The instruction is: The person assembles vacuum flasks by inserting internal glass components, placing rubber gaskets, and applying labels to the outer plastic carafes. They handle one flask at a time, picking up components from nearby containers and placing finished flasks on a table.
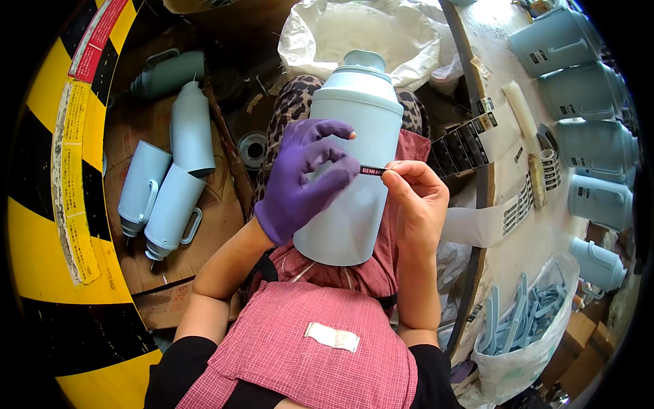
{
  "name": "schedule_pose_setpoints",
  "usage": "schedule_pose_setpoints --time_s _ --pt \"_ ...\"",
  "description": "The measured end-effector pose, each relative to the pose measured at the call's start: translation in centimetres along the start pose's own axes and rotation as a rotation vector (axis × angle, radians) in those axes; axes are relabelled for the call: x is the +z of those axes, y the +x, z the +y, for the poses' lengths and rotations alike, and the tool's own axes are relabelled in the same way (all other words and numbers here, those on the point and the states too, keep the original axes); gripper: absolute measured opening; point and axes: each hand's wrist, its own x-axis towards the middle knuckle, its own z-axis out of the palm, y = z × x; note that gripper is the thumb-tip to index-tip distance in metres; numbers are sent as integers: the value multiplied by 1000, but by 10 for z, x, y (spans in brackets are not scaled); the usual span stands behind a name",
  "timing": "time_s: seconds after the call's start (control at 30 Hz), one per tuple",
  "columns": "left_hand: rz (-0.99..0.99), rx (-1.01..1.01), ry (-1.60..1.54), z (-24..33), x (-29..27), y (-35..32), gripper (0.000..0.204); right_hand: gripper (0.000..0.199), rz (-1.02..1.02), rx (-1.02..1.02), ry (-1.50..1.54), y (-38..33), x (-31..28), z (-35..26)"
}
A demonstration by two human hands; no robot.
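A large light-blue thermos flask (347,225) stands across my lap, its narrow neck pointing away from me. Above its side, a small black label strip with pale lettering (372,170) is stretched between my two hands. My left hand (303,174), in a purple knitted glove with one bare fingertip showing, pinches the strip's left end; its palm side lies over the flask. Bare and ungloved, my right hand (419,194) grips the other end between thumb and forefinger. Whether the strip touches the flask I cannot tell.
On the right, a worktable (470,293) bears label sheets (470,143), several blue handled flasks (599,153) and a bag of blue handles (521,320). Other flasks (178,211) lie on cardboard at left, beside a yellow-black striped surface (34,211). A white sack (300,41) stands ahead.
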Motion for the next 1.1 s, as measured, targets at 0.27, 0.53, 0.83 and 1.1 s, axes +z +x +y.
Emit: schedule_pose_setpoints --time_s 0.27,0.53,0.83,1.1 --pt "208 274 567 -34 -3 42 12 16 101 -200 -506 53 7 23" --pt "228 173 702 -44 1 51 17 17 73 -156 -608 77 4 23" --pt "221 128 752 -46 2 51 18 18 80 -159 -685 79 6 19" --pt "201 149 922 -62 -1 52 22 25 54 -223 -717 86 -3 30"
